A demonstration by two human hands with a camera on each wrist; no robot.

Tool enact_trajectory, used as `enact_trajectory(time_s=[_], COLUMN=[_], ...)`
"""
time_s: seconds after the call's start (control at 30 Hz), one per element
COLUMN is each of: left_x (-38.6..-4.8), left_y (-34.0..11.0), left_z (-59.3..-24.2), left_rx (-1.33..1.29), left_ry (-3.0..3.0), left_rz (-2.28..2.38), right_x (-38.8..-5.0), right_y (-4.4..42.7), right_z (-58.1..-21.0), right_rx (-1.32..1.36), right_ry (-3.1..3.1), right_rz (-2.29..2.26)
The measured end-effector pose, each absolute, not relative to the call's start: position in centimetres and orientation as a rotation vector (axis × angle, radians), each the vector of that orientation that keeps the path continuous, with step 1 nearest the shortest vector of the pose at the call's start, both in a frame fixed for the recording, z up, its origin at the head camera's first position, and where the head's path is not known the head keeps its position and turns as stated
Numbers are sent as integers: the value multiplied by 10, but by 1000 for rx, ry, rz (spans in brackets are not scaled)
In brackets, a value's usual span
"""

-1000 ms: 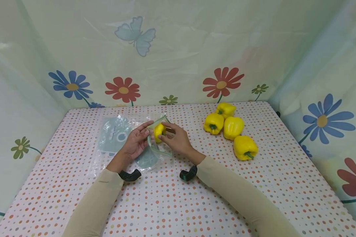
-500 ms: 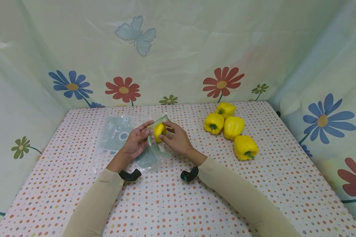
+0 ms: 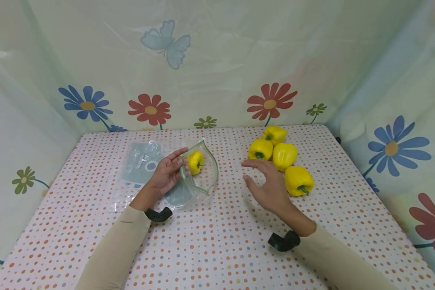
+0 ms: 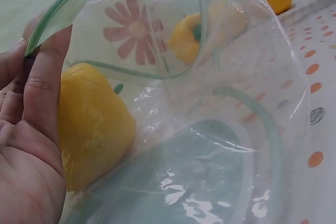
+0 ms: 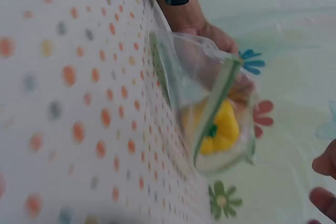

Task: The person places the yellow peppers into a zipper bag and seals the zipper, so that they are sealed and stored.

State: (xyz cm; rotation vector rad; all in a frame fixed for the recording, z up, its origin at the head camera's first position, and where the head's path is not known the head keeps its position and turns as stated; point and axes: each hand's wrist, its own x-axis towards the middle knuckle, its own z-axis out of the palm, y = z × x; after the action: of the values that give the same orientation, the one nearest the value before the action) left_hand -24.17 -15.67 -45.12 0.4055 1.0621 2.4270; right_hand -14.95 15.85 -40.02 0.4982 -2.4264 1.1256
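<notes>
My left hand (image 3: 166,173) pinches the green-edged rim of a clear zip bag (image 3: 216,173), whose mouth gapes toward the right. Inside the bag lies a yellow bell pepper (image 3: 195,162), just beyond the left fingers; the left wrist view shows this pepper (image 4: 94,124) through the plastic. Away from the bag, my right hand (image 3: 270,187) hovers over the table with thumb and fingers spread and nothing between them. It is nearest to several loose yellow bell peppers, among them a front one (image 3: 299,180) and a middle one (image 3: 285,156).
Under and left of the held bag, another clear plastic bag (image 3: 135,163) with a grey-blue print lies flat. Two more peppers, one at the back (image 3: 275,135) and one at the left (image 3: 260,149), stand by the rear edge of the dotted table (image 3: 203,249). Flowered curtains surround it.
My right hand has let go of the pepper in the bag and moved right, toward the loose peppers. The bag's mouth is wider now. The left hand keeps its place.
</notes>
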Motion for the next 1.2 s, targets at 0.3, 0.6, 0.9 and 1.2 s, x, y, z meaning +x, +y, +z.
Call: enact_trajectory(time_s=[0.3,0.6,0.9,1.2], left_x=[-241,-241,-240,-241], left_y=[-157,-156,-156,-154], left_z=[-451,-452,-453,-451], left_rx=[391,424,416,426], left_ry=[1103,1100,1098,1080], left_rz=[2421,2418,2418,2424], right_x=[-119,-117,-121,-122], right_y=[241,253,249,251], right_z=[-413,-438,-453,-457], right_rx=[-176,-571,-543,-459], right_ry=[-2344,-2340,-2260,-2281], right_rz=[1178,1516,1475,1370])
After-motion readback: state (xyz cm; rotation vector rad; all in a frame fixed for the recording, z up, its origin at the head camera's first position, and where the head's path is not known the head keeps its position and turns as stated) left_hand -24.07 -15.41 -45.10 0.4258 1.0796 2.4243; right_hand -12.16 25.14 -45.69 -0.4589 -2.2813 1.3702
